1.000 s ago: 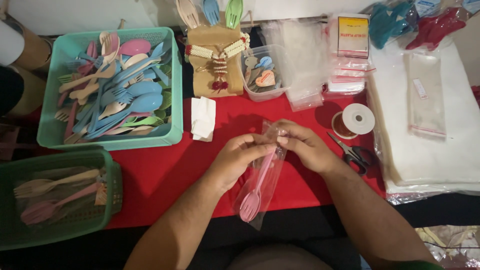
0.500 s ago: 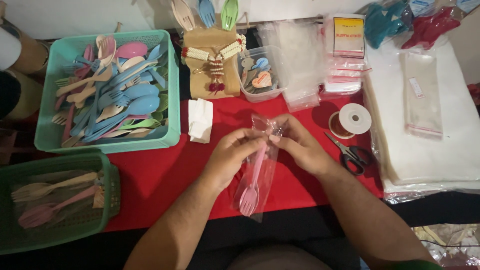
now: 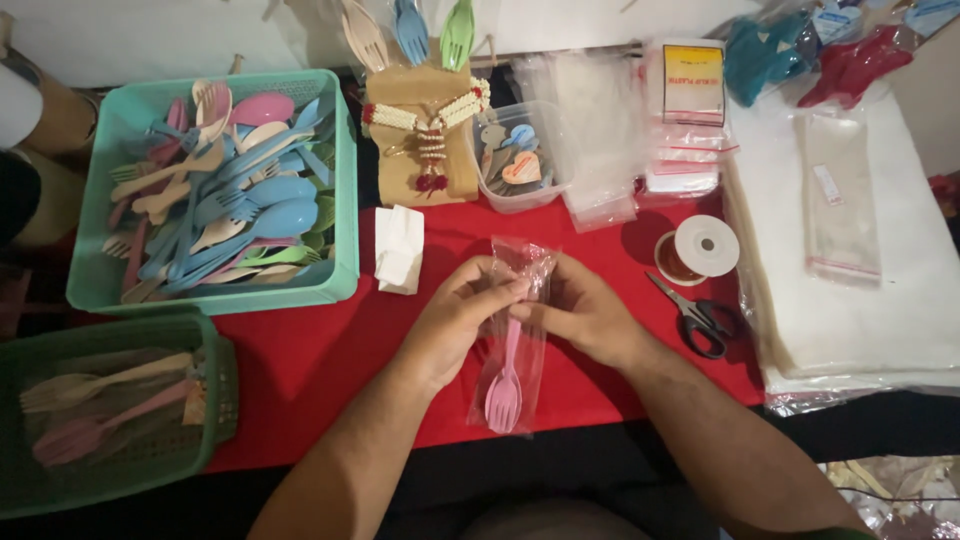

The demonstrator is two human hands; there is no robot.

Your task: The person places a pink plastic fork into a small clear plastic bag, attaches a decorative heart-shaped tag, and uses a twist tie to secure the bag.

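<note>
Both hands pinch a clear bag over the red bench.
The left hand [image 3: 455, 315] and right hand [image 3: 585, 310] grip the top of the clear bag [image 3: 515, 335] holding a pink fork [image 3: 505, 375], near the bench's [image 3: 320, 360] front edge; scissors [image 3: 695, 315] lie right.

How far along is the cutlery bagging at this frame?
Done: a few bagged sets lie in the dark green basket. In hand: the left hand and right hand pinch the top of a clear bag holding pink cutlery; whether it is sealed cannot be told. Left: the teal basket is full of loose cutlery, and empty bags wait behind.
</note>
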